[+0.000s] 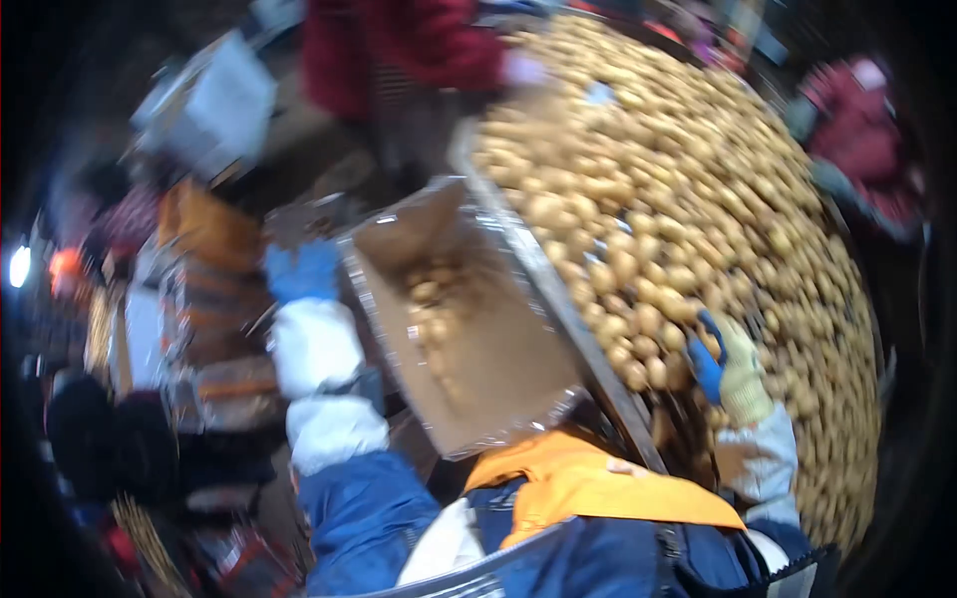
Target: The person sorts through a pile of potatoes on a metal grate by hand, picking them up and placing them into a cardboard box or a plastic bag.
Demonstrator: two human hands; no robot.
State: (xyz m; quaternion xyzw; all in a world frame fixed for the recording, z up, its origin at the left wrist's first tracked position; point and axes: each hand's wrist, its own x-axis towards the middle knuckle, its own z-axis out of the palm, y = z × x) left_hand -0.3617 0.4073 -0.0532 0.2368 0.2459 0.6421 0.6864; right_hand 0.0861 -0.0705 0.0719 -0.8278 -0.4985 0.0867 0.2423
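My left hand (pixel 301 271), in a blue glove with a white sleeve cover, is at the left side of an open cardboard box (pixel 498 369); blur hides its fingertips. Several potatoes (pixel 429 311) lie inside the box, which has clear plastic round its rim. On the right, my right hand (pixel 726 364), in a blue and pale yellow glove, reaches into a large heap of potatoes (pixel 688 219). Its fingers are curled around a potato at the heap's near edge.
A wooden edge (pixel 553 299) separates the box from the heap. A person in a dark red top (pixel 399 50) stands beyond the box, another (pixel 859 130) at the right. Stacked packs (pixel 224 329) and a white box (pixel 224 105) are at the left.
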